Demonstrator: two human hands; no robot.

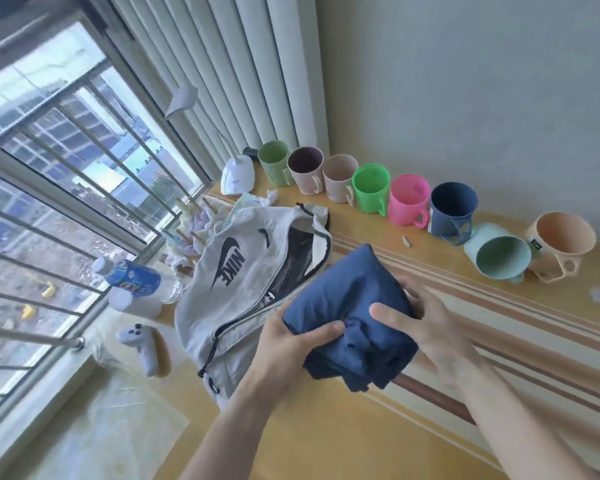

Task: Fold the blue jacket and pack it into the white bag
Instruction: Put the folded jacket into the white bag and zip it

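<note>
The blue jacket (347, 299) is folded into a thick bundle and held above the table, right beside the white bag. My left hand (291, 344) grips its left lower edge, thumb on top. My right hand (426, 327) holds its right side, thumb pressed across the top. The white bag (229, 289) with a black logo lies on the table to the left, its zip undone and its dark mesh-lined inside showing. The bundle's far corner points toward that opening.
A row of coloured cups (371, 188) lines the wall behind, two of them tipped over at the right (503, 258). A water bottle (136, 277), a white controller (142, 348), a small white lamp (238, 174) and crumpled cloths (194, 233) sit by the barred window.
</note>
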